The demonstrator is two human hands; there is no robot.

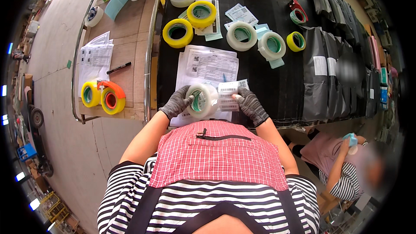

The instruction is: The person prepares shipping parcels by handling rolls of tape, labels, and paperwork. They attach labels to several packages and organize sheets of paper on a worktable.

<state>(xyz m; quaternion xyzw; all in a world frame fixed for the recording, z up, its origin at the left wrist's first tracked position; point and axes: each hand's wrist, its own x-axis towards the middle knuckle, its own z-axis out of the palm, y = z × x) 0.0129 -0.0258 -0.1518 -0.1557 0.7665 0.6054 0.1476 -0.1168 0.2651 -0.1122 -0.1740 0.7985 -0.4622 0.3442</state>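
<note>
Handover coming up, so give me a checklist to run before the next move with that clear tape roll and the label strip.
1. Left hand grips the clear tape roll: ok.
2. Right hand holds the label strip: ok.
3. Both hands gloved: ok.
4. Free tape end found: cannot tell.
5. Paper sheets lie flat under the hands on the black table: ok.
6. Spare yellow rolls apart from the hands: ok.

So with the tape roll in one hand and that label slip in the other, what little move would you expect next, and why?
Probably drawing the tape end across onto the label slip. The left hand grips the clear tape roll, the right hand pinches the slip right beside it, and both are raised over the papers.
</note>
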